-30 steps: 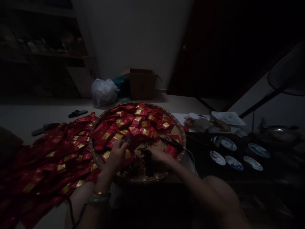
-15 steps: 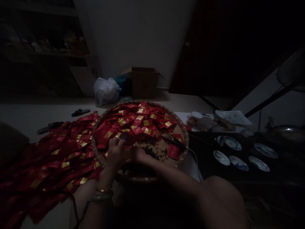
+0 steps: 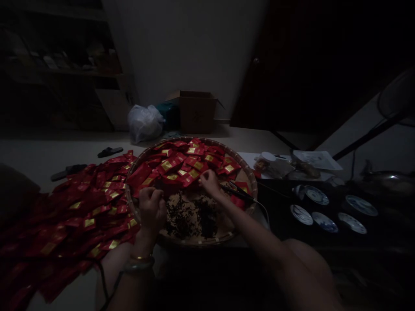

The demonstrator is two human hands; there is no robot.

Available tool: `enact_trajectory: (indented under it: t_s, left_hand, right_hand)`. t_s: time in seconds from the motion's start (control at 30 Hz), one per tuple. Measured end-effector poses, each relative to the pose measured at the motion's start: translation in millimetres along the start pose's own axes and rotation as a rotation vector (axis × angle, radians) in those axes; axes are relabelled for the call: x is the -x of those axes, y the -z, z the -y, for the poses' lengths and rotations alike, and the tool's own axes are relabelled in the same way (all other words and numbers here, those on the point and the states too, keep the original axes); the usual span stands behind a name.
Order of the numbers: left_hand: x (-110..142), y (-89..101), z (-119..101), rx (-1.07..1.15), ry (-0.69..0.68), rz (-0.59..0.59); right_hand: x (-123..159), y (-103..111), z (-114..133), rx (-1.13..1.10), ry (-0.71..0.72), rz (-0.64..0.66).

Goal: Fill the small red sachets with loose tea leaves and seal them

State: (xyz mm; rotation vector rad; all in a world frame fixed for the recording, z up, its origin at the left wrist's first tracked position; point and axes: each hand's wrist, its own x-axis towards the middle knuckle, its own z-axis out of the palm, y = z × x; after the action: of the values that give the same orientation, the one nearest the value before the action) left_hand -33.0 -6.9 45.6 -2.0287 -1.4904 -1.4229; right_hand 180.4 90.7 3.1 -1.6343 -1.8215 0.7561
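A round woven bamboo tray (image 3: pixel 254 185) lies in front of me, heaped at its far side with small red foil packets (image 3: pixel 173 162) with gold labels. Dark dried leaves, like tea (image 3: pixel 184 216), are scattered over its near part. My left hand (image 3: pixel 151 209) is closed above the tray's left side; what its fingers hold, if anything, is hidden. Reaching to the edge of the heap, my right hand (image 3: pixel 210 183) has its fingertips pinched at a red packet (image 3: pixel 194 173). To its right, a long black tool (image 3: pixel 238 192) with a pale cord lies across the tray rim.
A large pile of red packets (image 3: pixel 94 211) covers the floor at left, near dark slippers (image 3: pixel 110 152). Behind the tray stand a white plastic bag (image 3: pixel 145 123) and an open cardboard box (image 3: pixel 197 113). Several blue-and-white dishes (image 3: pixel 325 221) sit on a dark table at right.
My hands have moved apart: the right went up and right to the packet heap, the left slightly left. More dark leaves now show on the tray between them.
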Motion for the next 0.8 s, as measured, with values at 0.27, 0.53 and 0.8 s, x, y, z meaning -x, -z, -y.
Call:
enact_trajectory:
  t_s: [0.27,0.53,0.8]
  left_hand:
    - [2.0,-0.6,0.8,-0.061,0.001,-0.022]
    - [3.1,-1.8,1.7,-0.046,-0.003,-0.002]
    - [4.2,-4.7,0.1,0.036,0.004,0.127]
  right_hand:
    - [14.1,-59.2,22.7,0.451,0.242,0.430]
    - [23.3,-87.9,49.8,0.489,0.519,0.360]
    - [87.3,-17.0,12.9,0.530,0.979,0.641]
